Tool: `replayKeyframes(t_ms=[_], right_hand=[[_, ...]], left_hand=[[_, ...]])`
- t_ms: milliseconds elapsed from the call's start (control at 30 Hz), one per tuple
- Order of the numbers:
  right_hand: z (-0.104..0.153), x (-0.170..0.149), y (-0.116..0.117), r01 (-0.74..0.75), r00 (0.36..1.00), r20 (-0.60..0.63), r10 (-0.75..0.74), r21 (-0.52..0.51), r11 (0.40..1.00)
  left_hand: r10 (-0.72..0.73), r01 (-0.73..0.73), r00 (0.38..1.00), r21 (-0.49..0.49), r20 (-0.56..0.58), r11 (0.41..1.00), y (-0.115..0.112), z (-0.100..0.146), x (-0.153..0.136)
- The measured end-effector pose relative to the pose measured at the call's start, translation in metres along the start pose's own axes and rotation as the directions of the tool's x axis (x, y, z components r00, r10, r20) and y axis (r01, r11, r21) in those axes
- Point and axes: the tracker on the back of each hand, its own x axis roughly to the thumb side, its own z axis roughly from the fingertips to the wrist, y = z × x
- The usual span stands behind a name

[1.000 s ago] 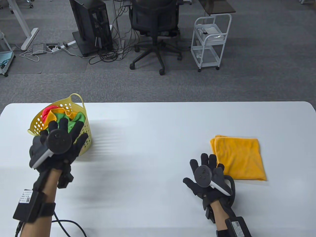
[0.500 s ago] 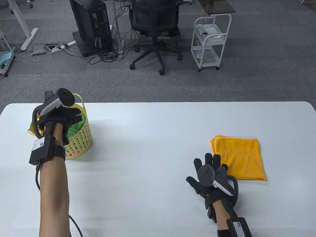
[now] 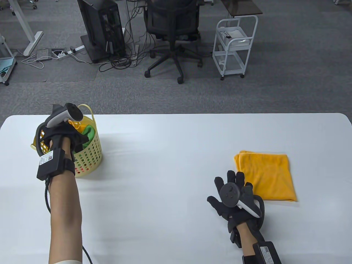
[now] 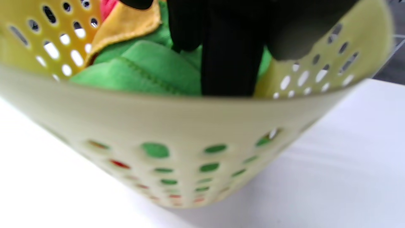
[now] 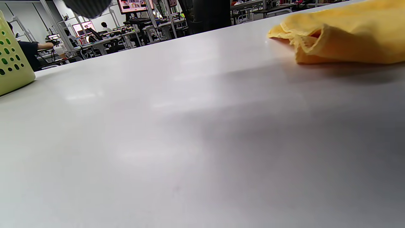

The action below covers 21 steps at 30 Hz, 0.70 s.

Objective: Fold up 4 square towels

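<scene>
Left hand [image 3: 64,132]: reaching into yellow basket [image 3: 92,154], fingers among green towel [image 4: 148,69]; grip cannot be told. Right hand [image 3: 233,199]: flat, fingers spread, on table [image 3: 165,170] beside folded orange towel [image 3: 268,174].

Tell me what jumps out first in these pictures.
The yellow basket at the table's left, stuffed with green, orange and red towels, with the left hand reaching into it. Next, the folded orange towel lying flat at the right, with the right hand open beside its near corner.

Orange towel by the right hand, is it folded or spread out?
Folded: the orange towel lies flat with doubled edges stacked at its left corner.
</scene>
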Motion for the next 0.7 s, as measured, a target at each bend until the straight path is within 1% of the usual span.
replayKeyframes(t_ms=[167,367,467,533,700], right_hand=[[0.000,-0.001,-0.001,0.005,1.000,-0.005,-0.005,-0.005,1.000],[0.000,-0.006,-0.003,0.036,0.999,-0.014,-0.037,-0.011,0.999],[0.000,-0.008,-0.004,0.038,0.999,-0.019,-0.039,-0.014,0.999],[0.000,-0.008,-0.004,0.039,0.999,-0.019,-0.039,-0.016,0.999],[0.000,-0.006,-0.005,0.029,1.000,-0.011,-0.029,-0.024,0.999]], left_hand=[[-0.037,0.037,0.999,-0.022,-0.016,0.999,-0.005,-0.005,0.002],[-0.046,0.045,0.999,-0.009,-0.022,0.999,-0.005,-0.005,0.000],[-0.047,0.047,0.999,0.004,-0.004,0.999,-0.005,0.000,-0.001],[-0.040,0.039,0.999,0.033,0.011,0.999,-0.004,0.004,-0.002],[0.001,-0.006,0.999,0.107,0.050,0.994,0.002,0.024,-0.006]])
